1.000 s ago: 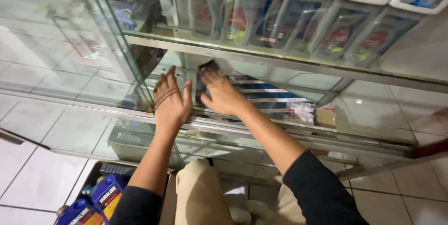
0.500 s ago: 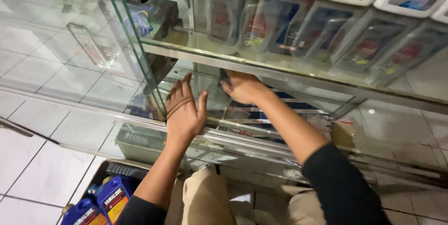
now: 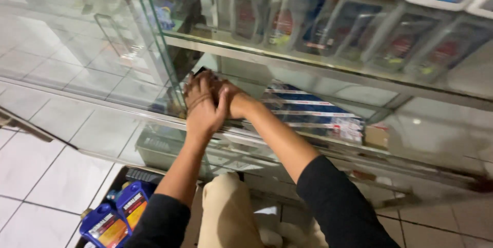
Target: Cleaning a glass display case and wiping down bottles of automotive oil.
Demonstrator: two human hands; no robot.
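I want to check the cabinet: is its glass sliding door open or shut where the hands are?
Open. The glass door edge stands left of the left hand, and the right hand reaches inside.

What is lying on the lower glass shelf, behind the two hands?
A row of flat blue-and-white boxes lies there. The left hand and right hand cover its left end, so what they touch is hidden.

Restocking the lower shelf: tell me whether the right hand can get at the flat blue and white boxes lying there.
Probably yes. The right hand is already inside the cabinet beside the flat boxes, with no glass between; the left hand overlaps it only on the other side.
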